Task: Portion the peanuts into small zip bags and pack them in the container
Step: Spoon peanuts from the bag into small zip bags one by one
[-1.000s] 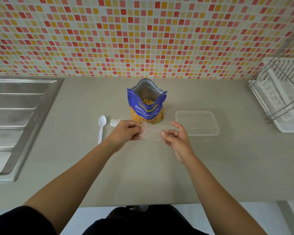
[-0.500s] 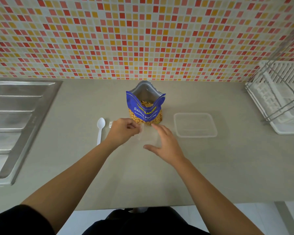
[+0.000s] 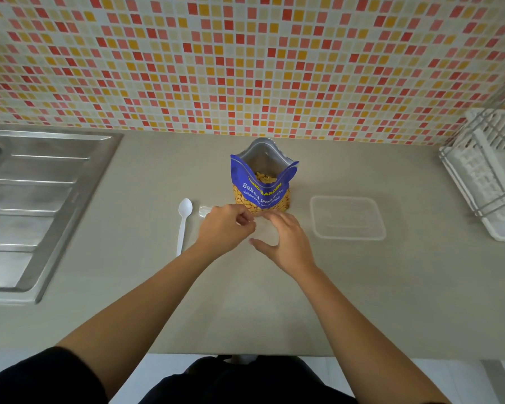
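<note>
A blue peanut bag (image 3: 261, 186) stands open on the counter, peanuts showing inside. Just in front of it, my left hand (image 3: 226, 228) pinches the edge of a small clear zip bag (image 3: 264, 231). My right hand (image 3: 285, 242) hovers over the same bag with fingers spread and touching it. A few more clear bags (image 3: 204, 212) peek out behind my left hand. To the left lies a white plastic spoon (image 3: 182, 221). A clear rectangular container (image 3: 347, 217) sits empty to the right of the peanut bag.
A steel sink drainboard (image 3: 41, 205) fills the left of the counter. A white dish rack (image 3: 490, 173) stands at the far right. The tiled wall rises behind, and the counter's front edge (image 3: 245, 354) runs near my body.
My right hand moved left from the zip bag's right end onto the bag, close to my left hand. The view shifted slightly downward.
</note>
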The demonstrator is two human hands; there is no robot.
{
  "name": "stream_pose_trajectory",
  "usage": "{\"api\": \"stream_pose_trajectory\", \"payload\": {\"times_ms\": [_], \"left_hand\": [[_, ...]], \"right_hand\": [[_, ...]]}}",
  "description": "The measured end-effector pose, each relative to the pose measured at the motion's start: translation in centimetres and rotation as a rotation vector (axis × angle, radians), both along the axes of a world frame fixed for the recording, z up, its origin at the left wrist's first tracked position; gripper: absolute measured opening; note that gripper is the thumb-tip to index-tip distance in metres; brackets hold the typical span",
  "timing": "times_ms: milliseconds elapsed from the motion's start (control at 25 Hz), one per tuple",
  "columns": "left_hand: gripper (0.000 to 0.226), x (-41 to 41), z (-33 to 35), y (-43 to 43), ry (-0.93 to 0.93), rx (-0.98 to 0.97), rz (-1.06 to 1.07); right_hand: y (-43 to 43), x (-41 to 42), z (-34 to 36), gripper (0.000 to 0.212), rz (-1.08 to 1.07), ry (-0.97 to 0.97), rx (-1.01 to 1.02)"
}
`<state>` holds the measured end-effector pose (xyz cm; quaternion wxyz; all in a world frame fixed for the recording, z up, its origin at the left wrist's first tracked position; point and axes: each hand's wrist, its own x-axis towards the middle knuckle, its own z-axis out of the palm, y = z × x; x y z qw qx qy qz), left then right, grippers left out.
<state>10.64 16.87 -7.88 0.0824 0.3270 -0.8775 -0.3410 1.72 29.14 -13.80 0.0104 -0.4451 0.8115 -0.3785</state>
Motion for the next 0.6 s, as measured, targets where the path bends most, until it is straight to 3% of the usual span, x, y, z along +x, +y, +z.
{"api": "stream_pose_trajectory", "payload": {"times_ms": [120,240,360,600], "left_hand": [[0.015,1.0,-1.7,-3.3,0.114,0.118,0.278],[0.020,4.0,-5.2,-8.3,-0.099,-0.015,0.496],[0.030,6.0,-7.8,-9.8,-0.310,0.017,0.519],[0.025,5.4,-8.5,-10.3,-0.341,0.092,0.485]], "right_hand": [[0.6,-0.2,0.0,0.053,-0.012,-0.243,-0.129],[1.3,0.0,0.3,0.053,-0.030,-0.395,-0.200],[1.7,0.1,0.7,0.054,-0.036,-0.440,-0.209],[1.7,-0.3,1.0,0.056,-0.041,-0.434,-0.182]]}}
